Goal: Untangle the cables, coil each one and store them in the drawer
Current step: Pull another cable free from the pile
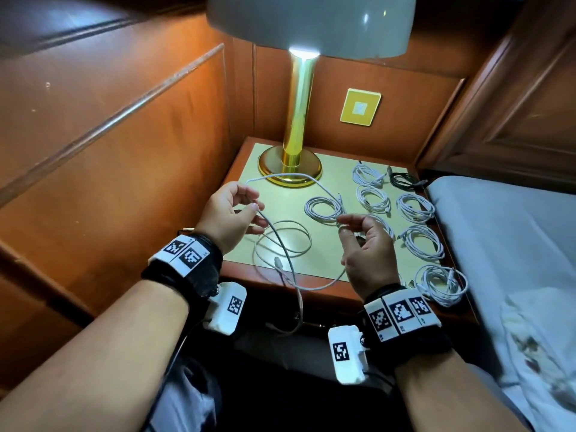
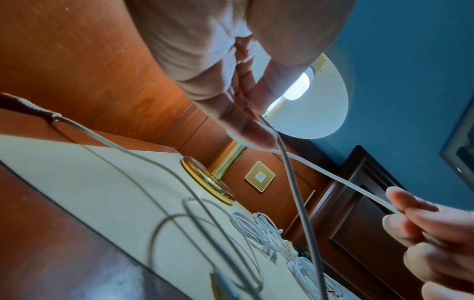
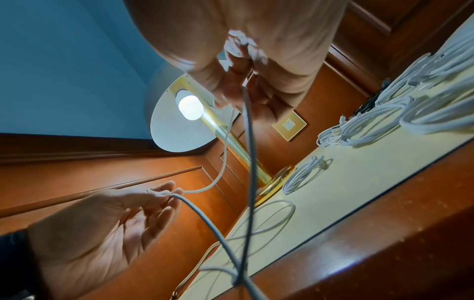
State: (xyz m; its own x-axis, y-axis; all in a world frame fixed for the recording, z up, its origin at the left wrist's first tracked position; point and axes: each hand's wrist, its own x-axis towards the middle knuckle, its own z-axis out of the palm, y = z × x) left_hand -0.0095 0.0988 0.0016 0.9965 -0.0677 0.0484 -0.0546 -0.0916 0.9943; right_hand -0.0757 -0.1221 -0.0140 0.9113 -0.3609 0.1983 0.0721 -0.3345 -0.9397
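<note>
Above the nightstand (image 1: pixel 277 213), the left hand (image 1: pixel 232 213) and right hand (image 1: pixel 367 247) each pinch the loose white cable (image 1: pixel 299 177), which arcs between them and droops below.

This is a bedroom, likely a hotel room. A nightstand (image 1: pixel 311 269) with a pale top sits in the centre of the head view, set into a corner of orange-brown wood panelling (image 1: pixel 124 126). A brass lamp (image 1: pixel 296 120) with a white shade stands lit at its back, a gold wall switch plate (image 1: pixel 360 107) beside it. A white-sheeted bed (image 1: pixel 498 232) fills the right edge.
</note>
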